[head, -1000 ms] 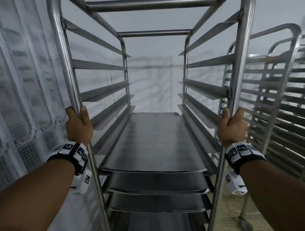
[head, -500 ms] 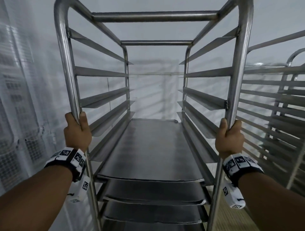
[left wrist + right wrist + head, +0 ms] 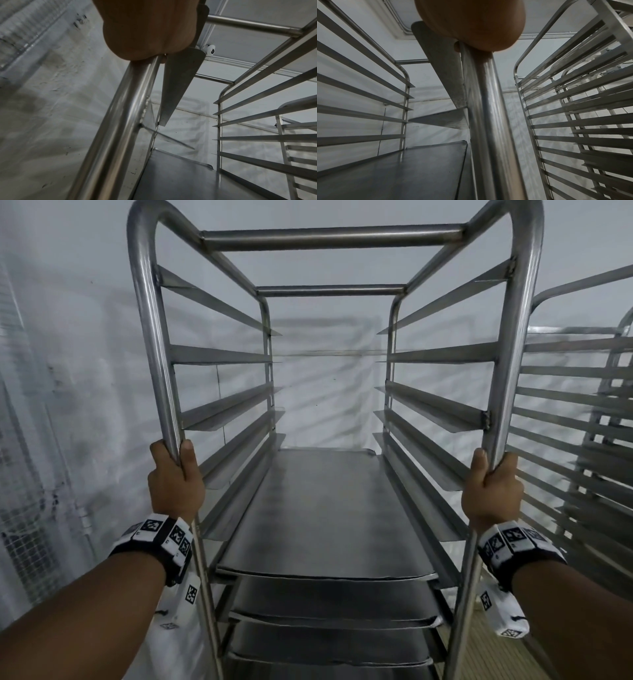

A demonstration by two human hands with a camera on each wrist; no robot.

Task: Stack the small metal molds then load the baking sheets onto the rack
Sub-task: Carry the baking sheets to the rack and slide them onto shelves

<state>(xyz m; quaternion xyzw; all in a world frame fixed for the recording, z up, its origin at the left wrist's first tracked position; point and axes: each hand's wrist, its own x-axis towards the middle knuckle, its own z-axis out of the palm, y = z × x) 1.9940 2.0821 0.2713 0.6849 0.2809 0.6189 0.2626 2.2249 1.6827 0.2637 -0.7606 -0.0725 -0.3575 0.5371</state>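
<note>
- Our left hand (image 3: 175, 484) and right hand (image 3: 490, 491) are still wrapped tight round the front posts of the rack (image 3: 329, 236), same grip as a second ago.
- Rack top has come into view now, rounded shiny steel tube.
- Between our hands, flat dull-grey baking sheets (image 3: 325, 508) sit stacked on the angled runners.
- Off to our right there's another rack (image 3: 582, 412).

Four baking sheets (image 3: 322, 508) — two racks (image 3: 329, 236)
</note>
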